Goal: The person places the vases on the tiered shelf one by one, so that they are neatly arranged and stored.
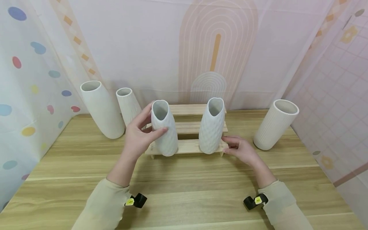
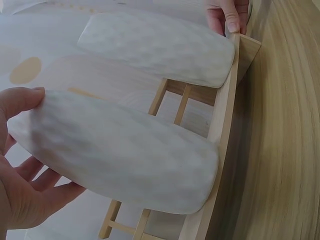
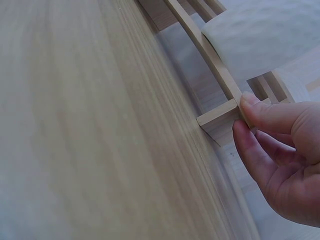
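Observation:
My left hand (image 1: 138, 135) grips a white dimpled vase (image 1: 166, 137) around its upper part, thumb in front and fingers behind. The vase's base is at the left part of the lowest step of a tiered wooden stand (image 1: 188, 146). On the right part of that step stands a second white dimpled vase (image 1: 212, 131) with the same notched mouth. With thumb and fingers, my right hand (image 3: 285, 150) pinches the right end of the lowest step. In the left wrist view, the left-hand vase (image 2: 120, 150) lies across the step's edge, apart from the other vase (image 2: 160, 45).
A tall smooth white vase (image 1: 102, 110) and a slimmer ribbed one (image 1: 128, 105) stand left of the stand. To the right is a wide ribbed white vase (image 1: 274, 126). Patterned cloth (image 1: 138, 41) hangs behind the wooden table (image 1: 184, 191) and along both sides.

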Demonstrator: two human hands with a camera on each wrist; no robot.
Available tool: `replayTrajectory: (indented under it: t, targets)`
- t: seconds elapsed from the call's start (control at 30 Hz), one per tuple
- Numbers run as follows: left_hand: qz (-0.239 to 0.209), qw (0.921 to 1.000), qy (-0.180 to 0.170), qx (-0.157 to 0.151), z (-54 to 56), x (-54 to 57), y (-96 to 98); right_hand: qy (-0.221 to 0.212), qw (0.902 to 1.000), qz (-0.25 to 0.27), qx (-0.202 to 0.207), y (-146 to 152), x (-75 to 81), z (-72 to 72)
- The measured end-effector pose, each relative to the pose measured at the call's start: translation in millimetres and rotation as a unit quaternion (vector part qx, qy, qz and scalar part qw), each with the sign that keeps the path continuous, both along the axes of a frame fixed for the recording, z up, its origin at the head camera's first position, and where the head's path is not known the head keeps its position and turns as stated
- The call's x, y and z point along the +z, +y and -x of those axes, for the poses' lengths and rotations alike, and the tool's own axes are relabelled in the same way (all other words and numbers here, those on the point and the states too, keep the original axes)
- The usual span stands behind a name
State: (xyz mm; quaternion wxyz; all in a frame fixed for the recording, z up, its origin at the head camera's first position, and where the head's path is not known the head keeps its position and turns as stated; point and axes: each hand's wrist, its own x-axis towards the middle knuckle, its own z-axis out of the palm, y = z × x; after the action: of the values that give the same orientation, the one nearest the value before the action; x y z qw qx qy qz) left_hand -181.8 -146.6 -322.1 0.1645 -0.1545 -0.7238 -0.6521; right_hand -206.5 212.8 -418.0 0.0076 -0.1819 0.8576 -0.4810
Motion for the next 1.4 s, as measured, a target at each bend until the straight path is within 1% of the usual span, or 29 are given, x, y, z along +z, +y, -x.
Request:
replayTrajectory:
  t: [0.27,0.53,0.67,0.73,0.83,0.9,0.97,1.07,1.2,1.27,1.33,1.4]
  targets:
    - [0.011,0.9999,-0.002,0.011,2.5,-0.8,4.9,-0.006,1.0,0.002,0.0,-1,1.1,1.2]
    - [0.017,0.9998,0.003,0.004,4.2,-4.7,6.3,-0.012,0.9999,0.006,-0.005,1,1.5,2.0]
    - [0.013,0.9999,0.003,0.001,4.3,-7.2,5.4,-0.01,0.9999,0.004,-0.002,1,2.1,0.9]
    - [0.01,0.9999,0.003,-0.002,3.7,-8.4,4.0,-0.009,0.9999,0.004,-0.001,1,2.1,0.9]
    - [0.014,0.9998,0.005,-0.015,2.3,-9.0,-0.4,-0.011,0.9999,0.004,-0.002,1,1.3,1.9]
    - [0.014,0.9996,0.006,-0.022,1.6,-8.9,-5.6,-0.01,0.9999,0.002,-0.001,0,0.8,2.3]
    - [0.021,0.9995,0.009,-0.02,1.0,-7.4,-12.5,-0.012,0.9999,0.003,-0.002,0,0.5,2.4]
    - [0.032,0.9993,0.017,0.008,0.7,-2.3,-24.7,-0.01,0.9999,0.002,-0.002,-1,0.4,1.8]
    - [0.052,0.9954,0.04,0.07,2.6,11.0,-41.0,-0.008,1.0,0.001,-0.002,0,0.8,0.5]
    - [0.061,0.9914,0.047,0.106,4.8,19.0,-48.4,-0.007,1.0,0.0,-0.001,0,0.7,0.3]
    - [0.077,0.9855,0.052,0.142,8.3,26.5,-55.6,-0.007,1.0,0.0,0.0,0,1.1,0.2]
    - [0.092,0.9792,0.051,0.174,13.1,32.0,-62.5,-0.007,1.0,0.001,0.002,0,1.4,0.5]
